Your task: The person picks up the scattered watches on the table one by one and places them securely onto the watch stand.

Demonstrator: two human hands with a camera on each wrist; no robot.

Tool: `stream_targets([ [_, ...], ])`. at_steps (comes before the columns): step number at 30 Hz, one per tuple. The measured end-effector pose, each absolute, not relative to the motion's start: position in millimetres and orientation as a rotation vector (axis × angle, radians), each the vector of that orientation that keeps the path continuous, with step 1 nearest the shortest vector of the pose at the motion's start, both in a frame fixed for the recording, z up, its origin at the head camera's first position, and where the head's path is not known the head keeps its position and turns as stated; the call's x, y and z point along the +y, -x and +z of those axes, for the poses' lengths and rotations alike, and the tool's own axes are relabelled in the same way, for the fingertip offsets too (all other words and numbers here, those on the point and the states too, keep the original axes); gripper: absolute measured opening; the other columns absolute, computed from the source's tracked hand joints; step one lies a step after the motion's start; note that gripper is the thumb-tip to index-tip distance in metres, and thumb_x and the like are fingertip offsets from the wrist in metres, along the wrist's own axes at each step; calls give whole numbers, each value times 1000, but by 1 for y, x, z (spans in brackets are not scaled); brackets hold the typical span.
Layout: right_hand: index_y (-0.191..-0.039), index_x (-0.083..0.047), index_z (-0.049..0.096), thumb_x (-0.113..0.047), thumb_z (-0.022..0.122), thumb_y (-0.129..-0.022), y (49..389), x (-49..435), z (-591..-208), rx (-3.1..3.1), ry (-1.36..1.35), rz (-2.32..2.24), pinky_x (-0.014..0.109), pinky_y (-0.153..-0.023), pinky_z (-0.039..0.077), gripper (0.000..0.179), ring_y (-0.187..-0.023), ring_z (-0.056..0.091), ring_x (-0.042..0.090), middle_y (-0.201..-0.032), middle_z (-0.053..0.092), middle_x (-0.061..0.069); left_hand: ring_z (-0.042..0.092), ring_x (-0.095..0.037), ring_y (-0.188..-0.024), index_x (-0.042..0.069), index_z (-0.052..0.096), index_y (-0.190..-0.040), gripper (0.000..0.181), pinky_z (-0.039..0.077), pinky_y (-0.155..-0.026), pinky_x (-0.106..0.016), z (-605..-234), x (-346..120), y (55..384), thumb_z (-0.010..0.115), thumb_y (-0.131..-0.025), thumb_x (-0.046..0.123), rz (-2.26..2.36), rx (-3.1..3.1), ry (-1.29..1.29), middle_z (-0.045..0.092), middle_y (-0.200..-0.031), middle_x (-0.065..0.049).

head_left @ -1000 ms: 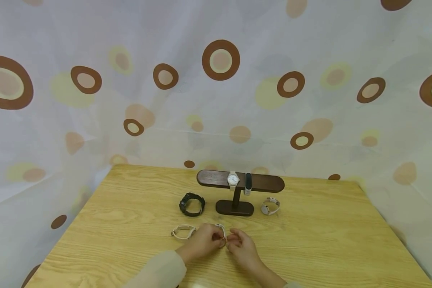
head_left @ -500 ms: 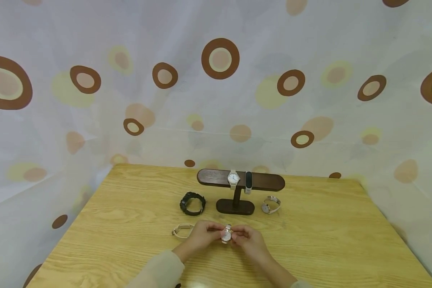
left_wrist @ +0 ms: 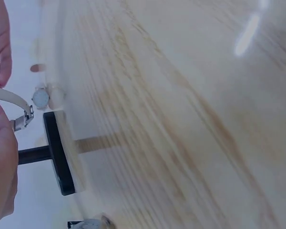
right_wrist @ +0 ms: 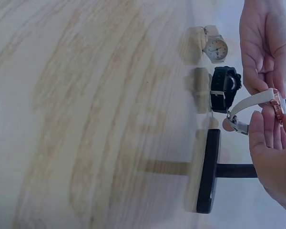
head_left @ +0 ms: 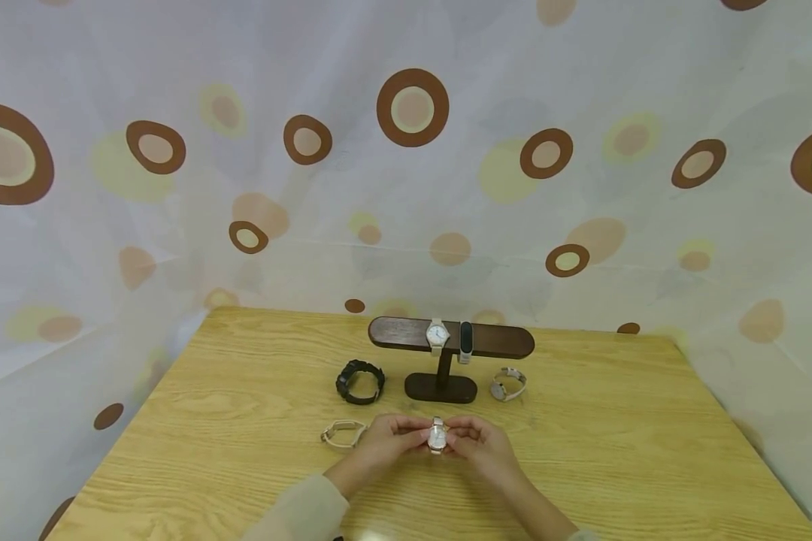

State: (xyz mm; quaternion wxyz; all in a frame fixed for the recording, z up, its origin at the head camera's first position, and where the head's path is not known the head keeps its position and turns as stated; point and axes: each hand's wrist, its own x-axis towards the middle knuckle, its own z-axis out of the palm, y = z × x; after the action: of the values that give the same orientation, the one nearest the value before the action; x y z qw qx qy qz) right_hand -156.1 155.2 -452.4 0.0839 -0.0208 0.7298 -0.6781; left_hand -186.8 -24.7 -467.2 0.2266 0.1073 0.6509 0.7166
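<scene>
In the head view, both hands hold a small wristwatch [head_left: 437, 436] with a pale round dial and a white strap, upright in front of the stand. My left hand [head_left: 387, 442] pinches it from the left side, thumb close to the dial. From the other side my right hand [head_left: 485, 449] grips it between thumb and fingers. The right wrist view shows the watch's rose-gold case edge [right_wrist: 278, 106], and its white strap [right_wrist: 251, 101] curving down to a silver buckle [right_wrist: 238, 125]. In the left wrist view the dial is hidden.
Behind the hands stands a dark wooden watch stand [head_left: 395, 334] bearing a white watch [head_left: 437, 335] and a fitness band [head_left: 467, 340]. On the table lie a black watch [head_left: 343, 383], a pale-strapped watch [head_left: 343, 434] at left, and another watch [head_left: 498, 391] at right.
The watch has turned so its dial faces me, and it has moved slightly right and up with both hands. My right hand has closed onto its side. The other watches stay put.
</scene>
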Motion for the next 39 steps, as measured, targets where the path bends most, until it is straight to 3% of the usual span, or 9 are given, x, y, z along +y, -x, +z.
stream_targets([
  [6, -112, 7, 58, -6, 70, -81, 152, 157, -446, 2514, 202, -1862, 24, -76, 54, 35, -87, 60, 12, -103, 63, 13, 64, -5, -81, -19, 54, -115, 31, 55, -84, -25, -462, -22, 184, 55, -91, 1, 2024, 1717, -272, 64, -111, -20],
  [11, -112, -2, 61, -12, 85, -62, 148, 162, -445, 3134, 839, -1271, 40, -83, 53, 56, -103, 56, 27, -115, 59, 11, 63, -3, -75, -20, 53, -114, 32, 55, -76, -18, -457, -19, 181, 56, -90, 0, 2041, 1668, -260, 69, -96, -6],
  [16, -110, -3, 61, -11, 88, -56, 148, 168, -447, 3290, 1214, -982, 38, -81, 54, 60, -102, 56, 23, -112, 58, 10, 63, -3, -73, -20, 52, -115, 32, 54, -74, -16, -453, -15, 178, 56, -90, -1, 2056, 1621, -242, 68, -88, 0],
  [39, -103, -7, 62, -4, 85, -59, 149, 175, -447, 3181, 1224, -1088, 33, -80, 56, 50, -98, 59, 19, -104, 62, 2, 62, -2, -71, -23, 49, -114, 32, 54, -73, -15, -444, -8, 173, 54, -89, -3, 2049, 1594, -272, 66, -82, 3],
])
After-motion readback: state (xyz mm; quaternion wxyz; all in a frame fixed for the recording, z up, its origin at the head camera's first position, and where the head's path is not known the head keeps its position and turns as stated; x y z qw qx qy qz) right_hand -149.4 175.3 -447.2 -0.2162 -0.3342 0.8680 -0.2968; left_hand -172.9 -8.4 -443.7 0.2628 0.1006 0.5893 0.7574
